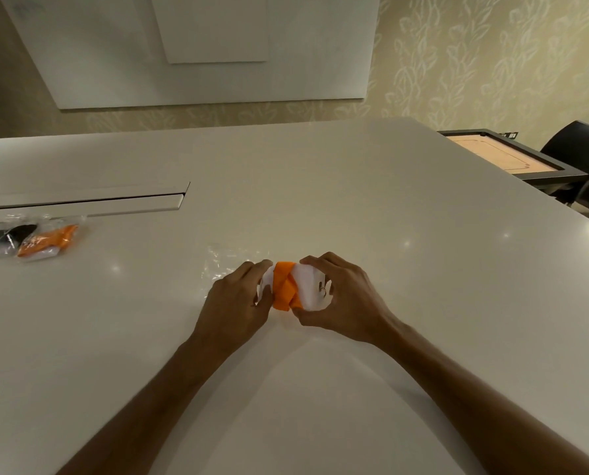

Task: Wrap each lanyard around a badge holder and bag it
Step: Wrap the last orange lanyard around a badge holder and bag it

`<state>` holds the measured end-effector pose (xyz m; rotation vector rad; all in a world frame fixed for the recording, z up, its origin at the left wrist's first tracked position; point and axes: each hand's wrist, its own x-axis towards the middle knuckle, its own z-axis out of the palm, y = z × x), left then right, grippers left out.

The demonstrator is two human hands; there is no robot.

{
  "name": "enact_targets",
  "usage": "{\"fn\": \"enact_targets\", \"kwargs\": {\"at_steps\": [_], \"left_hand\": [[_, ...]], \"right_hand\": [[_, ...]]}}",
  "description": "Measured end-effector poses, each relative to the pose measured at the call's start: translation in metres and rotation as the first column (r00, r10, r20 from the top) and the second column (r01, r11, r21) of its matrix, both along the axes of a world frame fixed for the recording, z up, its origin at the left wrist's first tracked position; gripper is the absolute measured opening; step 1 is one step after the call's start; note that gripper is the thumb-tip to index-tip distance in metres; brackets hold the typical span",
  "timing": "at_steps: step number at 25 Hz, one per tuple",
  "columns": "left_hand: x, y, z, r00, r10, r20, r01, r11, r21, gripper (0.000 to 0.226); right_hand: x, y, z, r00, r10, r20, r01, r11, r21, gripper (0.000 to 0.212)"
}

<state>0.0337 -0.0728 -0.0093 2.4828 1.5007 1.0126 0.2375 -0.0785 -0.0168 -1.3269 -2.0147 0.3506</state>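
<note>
A white badge holder (308, 284) is held just above the white table (389, 207), with an orange lanyard (284, 287) wound across its middle. My left hand (236, 299) grips the holder's left end, fingers curled over its edge. My right hand (341, 296) grips the right end, thumb below and fingers over the top, beside a small metal clip (323, 289). A clear plastic bag (224, 265) lies flat on the table just behind my left hand.
At the far left lie two filled clear bags, one with an orange lanyard bundle (48, 240) and one with a black bundle (2, 236). A long cable slot (80, 200) cuts the table behind them. A carrom board (498, 156) and black chairs (580, 145) stand at right.
</note>
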Motion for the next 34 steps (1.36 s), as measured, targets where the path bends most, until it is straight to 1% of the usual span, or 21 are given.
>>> {"fn": "enact_targets", "kwargs": {"at_steps": [2,4,7,9,12,13,14,15,16,17,19,21,24,26,28,31,34], "left_hand": [[0.002,-0.003,-0.001,0.998,-0.055,-0.022,0.055,0.998,-0.010,0.048],[0.001,-0.004,0.000,0.997,-0.069,-0.030,0.068,0.998,-0.018,0.057],[-0.014,0.002,0.007,0.997,-0.031,-0.065,0.038,0.993,0.109,0.066],[-0.029,0.012,0.009,0.994,0.000,-0.107,0.016,0.989,0.147,0.080],[-0.043,0.022,0.004,0.951,0.048,-0.305,-0.037,0.998,0.042,0.117],[-0.044,0.024,-0.001,0.934,0.034,-0.355,-0.044,0.999,-0.020,0.125],[-0.044,0.025,-0.006,0.933,-0.001,-0.361,-0.034,0.995,-0.092,0.128],[-0.045,0.028,-0.010,0.944,-0.049,-0.327,-0.004,0.987,-0.158,0.126],[-0.046,0.031,-0.013,0.956,-0.092,-0.277,0.041,0.982,-0.186,0.120],[-0.046,0.035,-0.016,0.962,-0.127,-0.242,0.087,0.981,-0.171,0.111],[-0.042,0.039,-0.020,0.959,-0.166,-0.229,0.150,0.985,-0.087,0.092],[-0.038,0.039,-0.024,0.962,-0.188,-0.200,0.185,0.982,-0.036,0.085],[-0.035,0.035,-0.023,0.966,-0.208,-0.152,0.205,0.978,-0.035,0.089],[-0.034,0.031,-0.019,0.969,-0.184,-0.164,0.186,0.983,-0.001,0.094],[-0.031,0.025,-0.014,0.974,-0.162,-0.160,0.167,0.986,0.020,0.105],[-0.027,0.019,-0.008,0.974,-0.165,-0.157,0.163,0.986,-0.024,0.118],[-0.025,0.015,-0.005,0.963,-0.188,-0.192,0.179,0.982,-0.062,0.116]], "right_hand": [[-0.001,0.002,-0.004,0.994,0.002,-0.110,-0.009,0.998,-0.061,0.075],[-0.002,0.004,-0.007,0.973,0.000,-0.229,-0.034,0.989,-0.147,0.075],[-0.001,0.006,-0.009,0.936,0.020,-0.350,-0.110,0.965,-0.239,0.072],[0.000,0.008,-0.009,0.922,0.020,-0.386,-0.137,0.951,-0.279,0.071],[0.000,0.009,-0.009,0.903,0.038,-0.428,-0.183,0.935,-0.303,0.069],[0.000,0.009,-0.008,0.898,0.052,-0.438,-0.202,0.930,-0.305,0.068],[0.000,0.009,-0.008,0.894,0.069,-0.443,-0.224,0.925,-0.307,0.068],[0.000,0.008,-0.007,0.887,0.087,-0.453,-0.248,0.918,-0.310,0.067],[0.000,0.008,-0.006,0.873,0.098,-0.478,-0.277,0.906,-0.319,0.065],[0.000,0.007,-0.005,0.850,0.096,-0.518,-0.306,0.891,-0.335,0.063],[0.000,0.004,0.000,0.801,0.064,-0.596,-0.346,0.861,-0.372,0.055],[0.000,0.003,0.003,0.783,0.039,-0.620,-0.358,0.844,-0.400,0.049],[-0.002,0.002,0.004,0.756,0.008,-0.654,-0.368,0.833,-0.414,0.042],[-0.005,0.001,0.002,0.758,-0.014,-0.652,-0.318,0.865,-0.388,0.039],[-0.007,0.002,0.000,0.777,-0.014,-0.630,-0.252,0.909,-0.331,0.038],[-0.008,0.003,0.000,0.778,0.000,-0.629,-0.218,0.938,-0.270,0.037],[-0.006,0.002,0.002,0.767,0.009,-0.641,-0.213,0.946,-0.242,0.036]]}}
